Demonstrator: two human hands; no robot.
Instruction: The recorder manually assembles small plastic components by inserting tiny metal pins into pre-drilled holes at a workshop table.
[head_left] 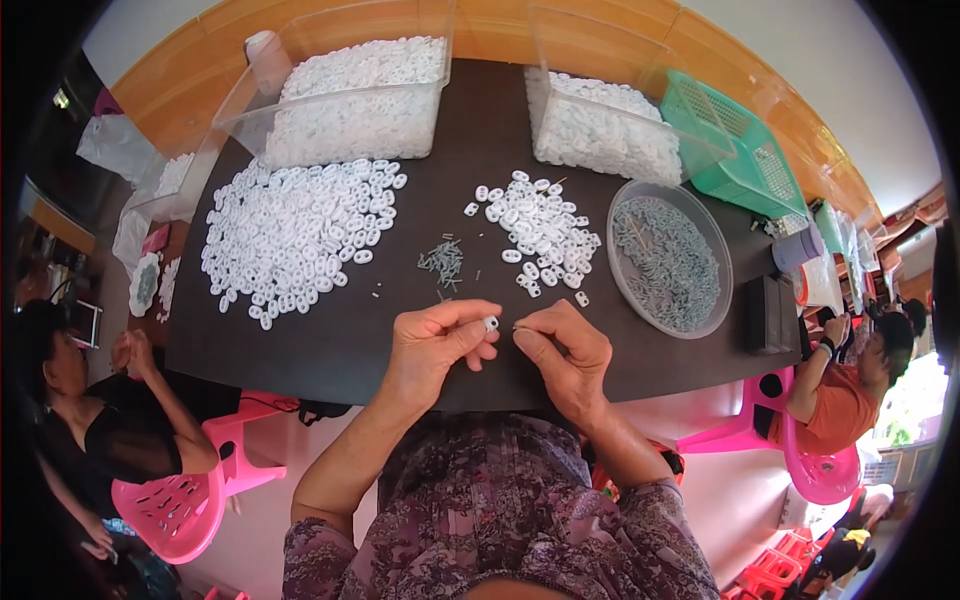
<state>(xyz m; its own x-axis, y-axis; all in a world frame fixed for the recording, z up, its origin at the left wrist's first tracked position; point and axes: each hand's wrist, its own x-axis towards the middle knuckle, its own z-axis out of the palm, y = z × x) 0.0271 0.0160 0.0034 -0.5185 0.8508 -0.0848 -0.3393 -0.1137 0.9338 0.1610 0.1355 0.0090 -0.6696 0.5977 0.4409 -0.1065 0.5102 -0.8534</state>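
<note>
Over the near edge of the dark table, my left hand pinches a small white oval plastic piece between thumb and fingers. Just right of it, my right hand is closed in a pinch; whatever its fingertips hold is too small to make out. Ahead of my hands lies a little heap of thin grey pins. A large pile of white oval pieces with holes spreads to the left, and a smaller pile of similar pieces lies right of the pins.
A round clear tub of grey pins stands at right, beside a black box. Clear bins of white pieces and a green basket line the back. People sit at left and right.
</note>
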